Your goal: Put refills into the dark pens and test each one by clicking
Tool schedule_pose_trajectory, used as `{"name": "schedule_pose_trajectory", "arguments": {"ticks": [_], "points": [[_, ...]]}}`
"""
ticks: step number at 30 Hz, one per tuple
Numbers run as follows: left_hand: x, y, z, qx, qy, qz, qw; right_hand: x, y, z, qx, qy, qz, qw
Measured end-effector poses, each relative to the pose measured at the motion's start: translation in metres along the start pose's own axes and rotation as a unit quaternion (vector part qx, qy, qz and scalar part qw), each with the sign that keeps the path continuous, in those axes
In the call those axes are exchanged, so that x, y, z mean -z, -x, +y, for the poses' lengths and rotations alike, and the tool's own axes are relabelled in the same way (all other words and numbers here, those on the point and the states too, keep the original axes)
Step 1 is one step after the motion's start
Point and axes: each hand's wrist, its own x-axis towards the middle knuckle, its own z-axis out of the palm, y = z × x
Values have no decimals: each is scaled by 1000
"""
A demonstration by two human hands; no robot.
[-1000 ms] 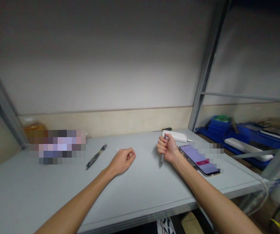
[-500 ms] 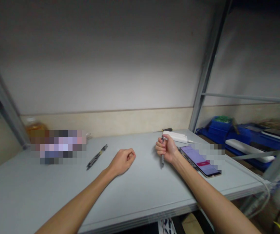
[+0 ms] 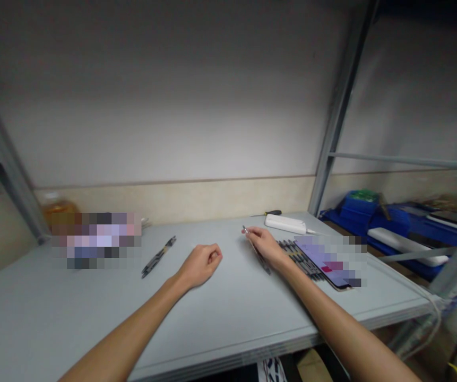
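My left hand (image 3: 200,264) rests on the table in a loose fist, with nothing visible in it. A couple of dark pens (image 3: 158,257) lie close together to its left. Between the fingers of my right hand (image 3: 263,245) is a grey pen (image 3: 266,266), tilted, its upper end poking out past the fingertips and its lower end pointing toward me. Several dark pens (image 3: 300,260) lie side by side just right of that hand, partly covered by the wrist. Along them lies a phone (image 3: 319,258) with a lit screen, partly blurred out.
A white power strip (image 3: 286,223) and a screwdriver (image 3: 273,213) lie at the back of the table (image 3: 212,318). A pixelated pile (image 3: 101,239) and a bottle (image 3: 58,208) stand at the back left. Metal posts (image 3: 337,116) frame the table; blue bins (image 3: 358,207) are beyond the right one.
My right hand has turned palm down and shifted slightly left, tilting the pen from upright to slanted. The row of pens beside the phone shows more. My left hand stays put.
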Motion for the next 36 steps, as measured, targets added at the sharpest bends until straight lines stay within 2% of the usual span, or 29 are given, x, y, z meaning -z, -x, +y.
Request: {"name": "schedule_pose_trajectory", "arguments": {"ticks": [2, 4, 6, 8, 11, 15, 21, 28, 33, 36], "points": [[0, 0, 0, 1, 0, -3, 1000, 0, 3, 2, 72, 187, 21, 979], [0, 0, 1, 2, -2, -6, 1000, 0, 6, 2, 101, 353, 27, 930], [0, 0, 1, 1, -7, -10, 1000, 1, 9, 1, 86, 475, 24, 875], [1, 0, 2, -1, -10, -10, 1000, 3, 11, 0, 53, 549, 32, 833], [1, 0, 1, -2, -11, -9, 1000, 8, 11, 0, 25, 597, 56, 800], [0, 0, 0, -2, -16, -11, 1000, 13, 11, 0, 4, 609, 63, 791], [0, 0, 0, -8, -14, -13, 1000, 15, 8, 3, -5, 600, 36, 799], [0, 0, -2, -11, -34, -15, 999, 17, 6, 5, 0, 592, 50, 804], [3, -1, -2, -5, -118, 4, 993, 16, 8, 3, -7, 595, 50, 802], [9, -1, -2, 32, -209, 36, 977, 14, 9, 3, 7, 593, 60, 803]]}}
